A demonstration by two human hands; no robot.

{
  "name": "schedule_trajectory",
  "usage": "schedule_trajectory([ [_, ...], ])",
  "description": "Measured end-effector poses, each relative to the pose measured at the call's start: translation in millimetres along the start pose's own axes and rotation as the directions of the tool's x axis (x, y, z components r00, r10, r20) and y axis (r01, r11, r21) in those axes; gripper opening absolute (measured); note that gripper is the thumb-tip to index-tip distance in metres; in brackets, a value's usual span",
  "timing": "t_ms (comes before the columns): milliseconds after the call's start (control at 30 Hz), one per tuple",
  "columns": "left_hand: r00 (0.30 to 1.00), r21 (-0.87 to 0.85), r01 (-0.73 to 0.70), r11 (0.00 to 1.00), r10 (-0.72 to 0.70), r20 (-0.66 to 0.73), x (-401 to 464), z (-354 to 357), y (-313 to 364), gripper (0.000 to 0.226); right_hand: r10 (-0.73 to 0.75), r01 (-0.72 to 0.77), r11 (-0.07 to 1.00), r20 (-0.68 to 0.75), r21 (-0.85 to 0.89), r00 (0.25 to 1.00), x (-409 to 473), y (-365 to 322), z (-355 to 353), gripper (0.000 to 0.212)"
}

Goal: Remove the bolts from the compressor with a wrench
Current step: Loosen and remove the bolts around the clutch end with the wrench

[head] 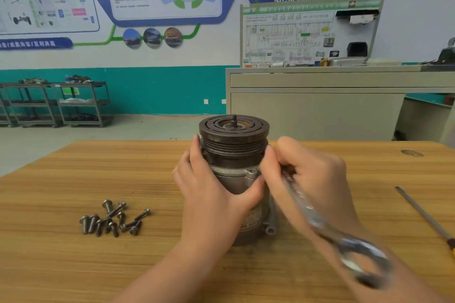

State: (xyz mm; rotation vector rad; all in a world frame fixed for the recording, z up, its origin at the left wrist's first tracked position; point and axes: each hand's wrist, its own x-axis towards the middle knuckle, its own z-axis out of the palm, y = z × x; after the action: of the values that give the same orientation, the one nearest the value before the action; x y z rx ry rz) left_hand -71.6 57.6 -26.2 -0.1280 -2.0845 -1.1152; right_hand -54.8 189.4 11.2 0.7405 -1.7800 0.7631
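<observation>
The compressor (234,155) stands upright on the wooden table (73,179), its dark grooved pulley on top and a threaded shaft sticking up. My left hand (209,187) grips the grey body from the left, thumb across the front. My right hand (307,174) holds a silver combination wrench (320,219) near its far end, at the compressor's right flange just under the pulley. The wrench is blurred; its ring end points toward me at the lower right. The wrench head and any bolt under it are hidden by my fingers. Several removed bolts (113,219) lie in a loose pile at the left.
A screwdriver (423,216) lies at the table's right edge, its tip pointing away from me. Beyond the table are a grey cabinet (320,106) with a training board, metal shelf racks (61,106) at the left, and wall posters.
</observation>
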Motion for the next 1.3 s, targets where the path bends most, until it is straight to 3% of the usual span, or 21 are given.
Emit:
schedule_trajectory([
  [67, 1.000, 0.014, -0.009, 1.000, 0.009, -0.003, -5.3, 0.6, -3.8, 0.118, 0.126, -0.112, 0.967, -0.050, 0.228, 0.991, -4.5, 15.0, -5.5, 0.043],
  [133, 1.000, 0.005, -0.011, 1.000, 0.011, -0.008, -3.9, 0.7, -5.4, 0.116, 0.393, -0.347, 0.842, -0.029, 0.413, 0.919, -1.9, 28.3, -7.3, 0.043],
  [200, 1.000, 0.010, -0.014, 1.000, 0.014, -0.005, 0.1, 0.7, -5.3, 0.117, 0.659, -0.586, 0.519, 0.147, 0.622, 0.738, 5.4, 39.9, -8.5, 0.040],
  [267, 1.000, 0.006, -0.019, 1.000, 0.019, -0.002, 0.3, 0.3, -6.1, 0.117, 0.787, -0.679, 0.021, 0.407, 0.733, 0.464, 10.0, 48.1, -5.2, 0.026],
  [333, 1.000, -0.011, -0.018, 1.000, 0.018, 0.002, -0.9, -0.2, -5.5, 0.117, 0.778, -0.570, -0.349, 0.570, 0.743, 0.266, 5.8, 50.6, 1.9, 0.021],
  [400, 1.000, -0.014, -0.018, 1.000, 0.018, -0.005, -0.8, 0.0, -6.9, 0.116, 0.775, -0.416, -0.485, 0.599, 0.769, 0.203, 0.9, 50.0, 7.9, 0.021],
  [467, 1.000, -0.012, -0.018, 1.000, 0.018, -0.006, -0.4, 0.1, -7.5, 0.116, 0.819, -0.329, -0.463, 0.539, 0.823, 0.197, 0.8, 49.7, 7.1, 0.020],
  [500, 1.000, -0.013, -0.018, 1.000, 0.018, -0.001, 0.1, 0.0, -7.8, 0.116, 0.848, -0.339, -0.396, 0.481, 0.853, 0.221, 2.4, 49.8, 5.0, 0.019],
  [533, 1.000, -0.015, -0.020, 1.000, 0.020, 0.004, 0.5, 0.0, -8.4, 0.116, 0.874, -0.384, -0.288, 0.405, 0.877, 0.270, 4.1, 49.3, 2.5, 0.021],
  [600, 0.999, -0.023, -0.027, 0.999, 0.028, 0.020, 0.5, 0.0, -9.5, 0.116, 0.872, -0.500, 0.049, 0.207, 0.865, 0.443, 6.7, 44.4, -0.5, 0.037],
  [667, 0.999, -0.032, -0.034, 0.999, 0.035, 0.025, 0.4, -0.4, -11.3, 0.115, 0.775, -0.550, 0.413, 0.037, 0.726, 0.631, 5.6, 32.3, -1.5, 0.046],
  [733, 0.999, -0.032, -0.038, 0.999, 0.039, 0.016, 0.9, 0.1, -12.8, 0.115, 0.625, -0.499, 0.692, -0.087, 0.522, 0.776, 2.9, 21.9, -1.5, 0.045],
  [867, 0.999, -0.032, -0.042, 0.999, 0.043, 0.015, 1.1, 2.2, -13.8, 0.113, 0.216, -0.207, 0.976, -0.193, 0.062, 0.957, -1.0, 4.6, 1.0, 0.045],
  [967, 0.999, -0.046, -0.033, 0.998, 0.034, 0.020, 0.5, 1.6, -14.5, 0.113, -0.060, 0.044, 0.991, -0.123, -0.124, 0.991, -2.1, -4.5, 5.4, 0.038],
  [1067, 0.999, -0.029, -0.028, 0.999, 0.029, 0.035, 0.8, 1.5, -15.5, 0.114, -0.061, 0.049, 0.996, -0.155, -0.080, 0.986, -5.9, 3.6, 7.7, 0.038],
  [1133, 0.999, -0.025, -0.031, 0.999, 0.032, 0.043, 1.0, 0.4, -15.1, 0.114, 0.083, -0.054, 0.987, -0.199, 0.150, 0.977, -10.8, 14.5, 6.9, 0.040],
  [1200, 0.998, -0.025, -0.030, 0.999, 0.031, 0.050, 1.2, -0.6, -14.2, 0.115, 0.308, -0.217, 0.891, -0.180, 0.399, 0.934, -12.2, 27.3, 4.4, 0.039],
  [1300, 0.998, -0.028, -0.025, 0.999, 0.027, 0.062, 0.8, -1.5, -12.8, 0.116, 0.641, -0.519, 0.567, 0.053, 0.640, 0.766, -3.1, 42.5, 0.3, 0.043],
])
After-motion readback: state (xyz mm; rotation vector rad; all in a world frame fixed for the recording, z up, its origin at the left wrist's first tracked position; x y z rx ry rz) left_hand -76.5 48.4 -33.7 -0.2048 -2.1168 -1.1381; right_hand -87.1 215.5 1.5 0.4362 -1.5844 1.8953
